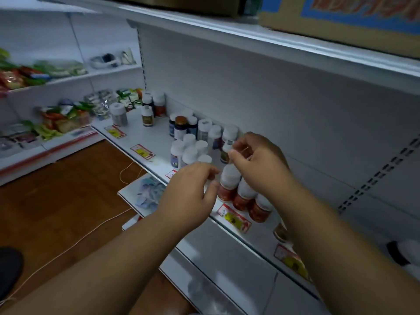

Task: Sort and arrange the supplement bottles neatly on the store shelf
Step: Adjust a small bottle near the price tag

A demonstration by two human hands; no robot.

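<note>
White caps crowd the middle of the shelf [145, 135], where bottles stand in loose groups: dark ones at the back wall [181, 127], an all-white cluster [189, 151] nearer the front edge, and a row of red-labelled bottles [243, 192] running rightward along the front. The right hand [256, 160] hovers over the near end of that red row with fingers curled; its fingertips seem to pinch a small bottle [225, 153] with a dark label just behind the row, though the blur keeps me from being sure of the grasp. The left hand [188, 189] sits just left of the red row, fingers bent and thumb near the first red bottle [228, 185], apparently holding nothing; whether it touches that bottle I cannot tell. The step in hand looks like sorting by kind, with the odd small bottle being pulled out of the red group's neighbourhood. Next it should go to bottles of its own sort, likely further left, set upright with its label facing out. The tight packing means a careless lift could topple the red bottles beside it.
</note>
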